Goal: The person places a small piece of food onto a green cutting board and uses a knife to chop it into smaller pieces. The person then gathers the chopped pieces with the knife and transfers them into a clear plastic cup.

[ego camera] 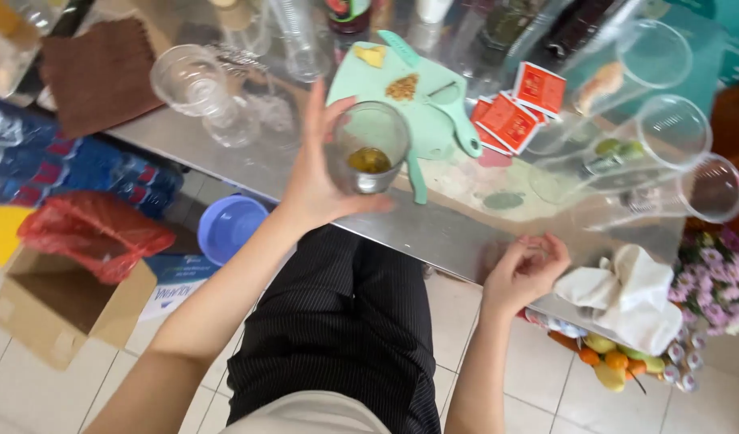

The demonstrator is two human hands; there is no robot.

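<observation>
The left hand [317, 173] is raised over the near edge of the tabletop [417, 233], fingers and thumb wrapped around a small clear glass [368, 149] that tilts toward the camera; a little yellow-brown liquid sits in its bottom. The right hand [524, 272] rests at the tabletop's edge, fingers curled loosely inward; whether it pinches anything I cannot tell.

Just behind the glass lies one mint-green cutting board [421, 96] carrying a heap of brown crumbs and a yellow piece, with a green-handled tool [458, 120] on it. To the right lie several red sachets [514, 112], overlapping. Beyond them three large clear plastic cups [667, 128] lie on their sides, mouths toward the viewer. A white cloth [626, 293] is bunched just beside the right hand. To the far left, a clear glass juicer [194, 80] and a brown cloth [96, 72]. Below the tabletop, a blue basin [229, 225], a red bag [92, 233] on a cardboard box [56, 305].
</observation>
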